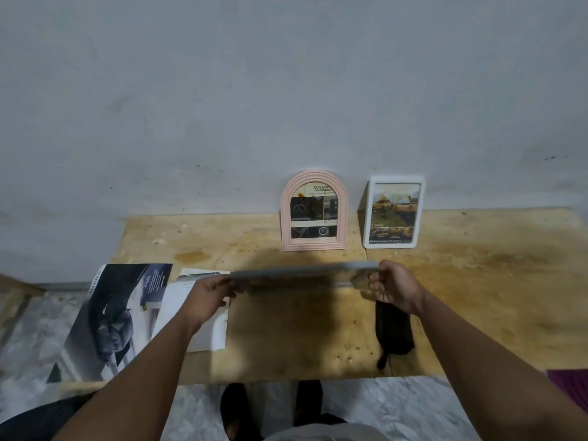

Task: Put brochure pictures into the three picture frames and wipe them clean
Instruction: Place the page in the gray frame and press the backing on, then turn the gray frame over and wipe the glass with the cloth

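- Head cam looking down: I've got the third frame — a grey one — held flat and edge-on above the wooden table, so its face can't be seen.
- Left hand is pinched shut on its left end, right hand is clamped on the right end.
- Black cloth hangs down under my right hand; whether I'm holding it too, can't tell.
- Pink arched frame and white frame stand at the wall, side by side, both with pictures in.
- Brochure and loose pages lie on the left, under my left arm.
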The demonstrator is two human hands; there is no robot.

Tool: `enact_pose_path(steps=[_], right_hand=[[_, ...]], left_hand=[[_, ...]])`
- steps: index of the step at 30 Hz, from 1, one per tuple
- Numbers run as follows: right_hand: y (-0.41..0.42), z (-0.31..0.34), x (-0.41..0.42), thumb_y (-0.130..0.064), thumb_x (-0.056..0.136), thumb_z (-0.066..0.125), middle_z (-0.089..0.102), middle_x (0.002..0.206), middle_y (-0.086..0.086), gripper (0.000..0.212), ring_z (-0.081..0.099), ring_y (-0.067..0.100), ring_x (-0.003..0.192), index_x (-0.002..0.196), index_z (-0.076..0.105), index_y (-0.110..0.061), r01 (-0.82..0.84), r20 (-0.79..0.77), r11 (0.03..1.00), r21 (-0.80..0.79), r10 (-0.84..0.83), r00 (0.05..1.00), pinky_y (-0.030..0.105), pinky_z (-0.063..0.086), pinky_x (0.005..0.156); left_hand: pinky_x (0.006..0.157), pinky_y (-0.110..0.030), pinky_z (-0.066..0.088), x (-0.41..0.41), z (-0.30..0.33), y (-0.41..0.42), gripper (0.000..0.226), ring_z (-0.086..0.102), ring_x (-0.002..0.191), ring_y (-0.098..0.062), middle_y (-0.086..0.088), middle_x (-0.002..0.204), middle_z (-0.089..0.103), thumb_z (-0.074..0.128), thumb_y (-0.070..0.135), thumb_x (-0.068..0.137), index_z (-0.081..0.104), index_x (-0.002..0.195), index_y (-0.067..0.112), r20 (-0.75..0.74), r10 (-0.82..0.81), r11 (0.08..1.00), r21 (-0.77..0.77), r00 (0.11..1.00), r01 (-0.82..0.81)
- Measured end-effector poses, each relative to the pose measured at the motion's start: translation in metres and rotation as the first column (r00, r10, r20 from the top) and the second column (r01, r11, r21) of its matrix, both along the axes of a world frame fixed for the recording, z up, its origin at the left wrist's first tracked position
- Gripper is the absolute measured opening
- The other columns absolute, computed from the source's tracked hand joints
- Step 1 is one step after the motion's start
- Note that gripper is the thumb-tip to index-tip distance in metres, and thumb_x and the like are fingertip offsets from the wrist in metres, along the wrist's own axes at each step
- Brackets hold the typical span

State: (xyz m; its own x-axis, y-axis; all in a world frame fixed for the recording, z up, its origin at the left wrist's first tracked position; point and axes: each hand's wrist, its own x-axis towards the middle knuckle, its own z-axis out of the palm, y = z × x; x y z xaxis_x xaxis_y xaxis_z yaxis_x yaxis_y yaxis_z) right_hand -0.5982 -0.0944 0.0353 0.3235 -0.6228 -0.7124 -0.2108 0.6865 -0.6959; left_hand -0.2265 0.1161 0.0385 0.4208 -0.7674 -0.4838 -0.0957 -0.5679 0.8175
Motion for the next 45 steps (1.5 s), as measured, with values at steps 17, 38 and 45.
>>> enact_pose_path(steps=[17,38,45], right_hand=[[0.02,-0.047,-0.017,-0.017,0.095,0.063,0.071,0.082,0.008,0.017,0.066,0.025,0.076,0.1,0.073,-0.004,0.022,-0.464,0.966,-0.257,-0.144,0.874,0.026,0.047,0.062],[0.037,-0.048,-0.063,-0.019,0.092,0.063,0.069,0.1,0.018,0.032,0.065,0.027,0.079,0.118,0.063,-0.002,0.509,0.032,0.805,0.305,-0.543,0.839,0.025,0.054,0.048],[0.042,-0.046,-0.028,-0.008,0.088,0.051,0.059,0.134,0.03,0.054,0.058,0.046,0.123,0.141,0.05,-0.003,0.419,0.214,0.804,0.422,-0.537,0.816,0.061,0.048,0.103]], left_hand=[[0.077,-0.042,0.058,-0.057,-0.053,-0.016,0.02,0.069,0.1,-0.034,-0.012,0.111,0.073,0.053,0.02,0.107,0.069,0.119,0.024,-0.324,0.421,0.906,0.18,0.847,-0.382],[0.108,-0.047,0.049,-0.065,-0.061,-0.023,0.048,0.06,0.125,-0.034,-0.016,0.145,0.059,0.057,0.023,0.104,0.051,0.15,0.012,0.166,0.023,0.96,0.27,0.986,-0.068],[0.099,-0.047,0.055,-0.077,-0.067,0.013,0.054,0.065,0.119,-0.034,-0.007,0.132,0.068,0.072,0.031,0.093,0.056,0.144,0.023,0.391,-0.211,0.956,0.273,0.896,0.106]])
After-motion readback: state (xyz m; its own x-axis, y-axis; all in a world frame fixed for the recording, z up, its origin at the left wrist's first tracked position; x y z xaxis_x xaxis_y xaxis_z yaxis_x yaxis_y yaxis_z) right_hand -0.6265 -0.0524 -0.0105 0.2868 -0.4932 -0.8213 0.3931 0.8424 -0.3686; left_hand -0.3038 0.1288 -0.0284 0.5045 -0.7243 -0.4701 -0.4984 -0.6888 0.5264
